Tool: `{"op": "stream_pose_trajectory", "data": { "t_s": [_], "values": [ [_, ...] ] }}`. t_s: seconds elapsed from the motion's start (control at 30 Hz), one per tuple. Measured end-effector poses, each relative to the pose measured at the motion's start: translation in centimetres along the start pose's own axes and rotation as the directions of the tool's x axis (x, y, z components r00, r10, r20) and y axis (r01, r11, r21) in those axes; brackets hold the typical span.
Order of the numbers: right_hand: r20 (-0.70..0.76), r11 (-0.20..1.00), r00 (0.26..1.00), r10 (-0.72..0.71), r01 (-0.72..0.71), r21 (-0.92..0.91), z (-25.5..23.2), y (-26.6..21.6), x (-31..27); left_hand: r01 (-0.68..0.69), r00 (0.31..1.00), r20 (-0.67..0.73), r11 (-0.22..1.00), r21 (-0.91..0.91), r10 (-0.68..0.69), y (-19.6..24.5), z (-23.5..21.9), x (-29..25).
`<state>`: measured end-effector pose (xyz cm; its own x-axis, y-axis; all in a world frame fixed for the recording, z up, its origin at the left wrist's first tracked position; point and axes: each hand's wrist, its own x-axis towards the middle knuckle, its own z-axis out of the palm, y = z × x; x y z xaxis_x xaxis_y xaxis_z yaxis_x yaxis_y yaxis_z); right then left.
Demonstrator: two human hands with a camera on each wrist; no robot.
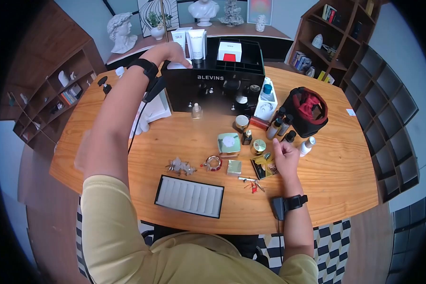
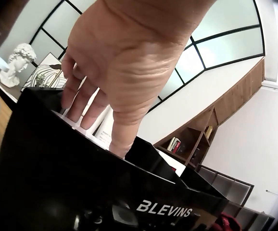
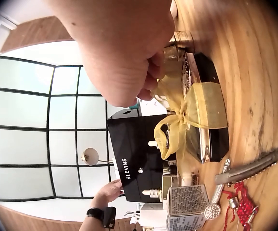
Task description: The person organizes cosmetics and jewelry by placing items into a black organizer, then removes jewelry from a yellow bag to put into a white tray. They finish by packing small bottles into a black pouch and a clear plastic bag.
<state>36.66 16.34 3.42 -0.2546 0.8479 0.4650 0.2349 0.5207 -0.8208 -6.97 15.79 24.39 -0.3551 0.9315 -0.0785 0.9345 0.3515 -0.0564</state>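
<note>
My left hand (image 1: 172, 53) reaches down into the left compartment of a black organizer box (image 1: 182, 90) lettered BLEVINS. Between its thumb and fingers is a white object (image 1: 177, 66), mostly hidden by the compartment wall; its kind cannot be made out. White tubes (image 1: 197, 45) stand just beyond that hand. Over the right of the table, my right hand (image 1: 288, 160) hangs loosely curled and holds nothing. It is close to a dark case tied with yellow ribbon (image 3: 206, 106), dark-capped bottles (image 1: 273, 128) and a white bottle (image 1: 307, 146).
A grey-lined tray (image 1: 189, 196) lies near the front edge. Jewellery such as a red bracelet (image 1: 213, 163), hair clips (image 1: 180, 166), a green-lidded box (image 1: 229, 144) and gold-lidded jars (image 1: 259, 146) spread across the middle. A black and red pouch (image 1: 307, 113) stands at the right.
</note>
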Motion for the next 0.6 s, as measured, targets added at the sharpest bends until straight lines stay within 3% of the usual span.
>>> {"op": "stream_pose_trajectory", "data": {
  "t_s": [0.07, 0.2, 0.27, 0.3, 0.37, 0.47, 0.53, 0.6],
  "values": [
    [0.000, 1.000, 1.000, -0.010, 0.010, 0.001, 0.0, 0.0, 0.0, 0.017, 1.000, -0.009, 0.999, -0.029, -0.017, -0.5, 0.2, 0.0],
    [-0.011, 0.999, 1.000, -0.027, 0.027, -0.037, -0.1, 0.3, 0.0, -0.070, 0.997, 0.037, 0.993, 0.097, 0.067, -0.8, 0.3, 0.4],
    [-0.012, 0.999, 0.999, -0.029, 0.029, -0.038, -0.1, 0.2, 0.1, -0.034, 0.983, -0.178, 0.995, 0.098, 0.051, -0.1, 0.6, -0.5],
    [-0.012, 0.999, 1.000, -0.026, 0.026, -0.031, -0.2, 0.1, 0.1, -0.095, 0.939, -0.331, 0.995, 0.021, 0.096, 0.1, 1.0, -1.1],
    [-0.033, 1.000, 0.999, -0.012, 0.012, -0.004, -0.1, 0.4, 0.3, -0.261, 0.776, -0.612, 0.961, -0.096, 0.150, 1.9, 1.7, -3.6],
    [-0.101, 0.993, 0.992, 0.073, -0.063, 0.100, -0.9, 0.9, 0.6, -0.327, 0.895, -0.383, 0.920, -0.214, 0.229, 6.4, 3.0, -9.3],
    [-0.157, 0.954, 0.969, 0.192, -0.147, 0.260, -1.6, -1.7, 0.8, -0.521, 0.790, -0.446, 0.844, -0.127, 0.421, 7.7, 5.9, -11.4],
    [-0.208, 0.948, 0.958, 0.197, -0.132, 0.289, -2.2, -0.6, 1.1, -0.596, 0.671, -0.537, 0.803, 0.020, 0.512, 9.6, 8.3, -13.0]
  ]
}}
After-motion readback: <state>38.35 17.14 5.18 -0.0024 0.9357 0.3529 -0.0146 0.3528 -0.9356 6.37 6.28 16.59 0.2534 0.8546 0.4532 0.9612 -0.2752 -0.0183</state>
